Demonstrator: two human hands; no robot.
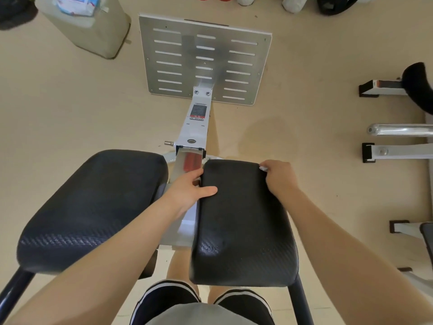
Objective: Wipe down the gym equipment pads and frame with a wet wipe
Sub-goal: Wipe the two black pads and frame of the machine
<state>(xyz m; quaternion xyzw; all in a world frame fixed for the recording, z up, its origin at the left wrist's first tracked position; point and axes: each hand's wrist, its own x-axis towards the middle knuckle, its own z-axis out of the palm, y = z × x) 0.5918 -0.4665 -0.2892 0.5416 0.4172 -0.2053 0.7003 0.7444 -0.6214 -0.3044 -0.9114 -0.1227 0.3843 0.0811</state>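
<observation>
Plainly, black textured pad [241, 221], dimpled.

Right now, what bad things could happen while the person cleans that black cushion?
1. The left hand reaches into the narrow gap between the right pad and the white frame; fingers might get pinched if the pad shifts.
2. The wet wipe barely shows under the right hand at the pad's far corner; it could slip off.
3. The left pad could get forgotten.
</observation>
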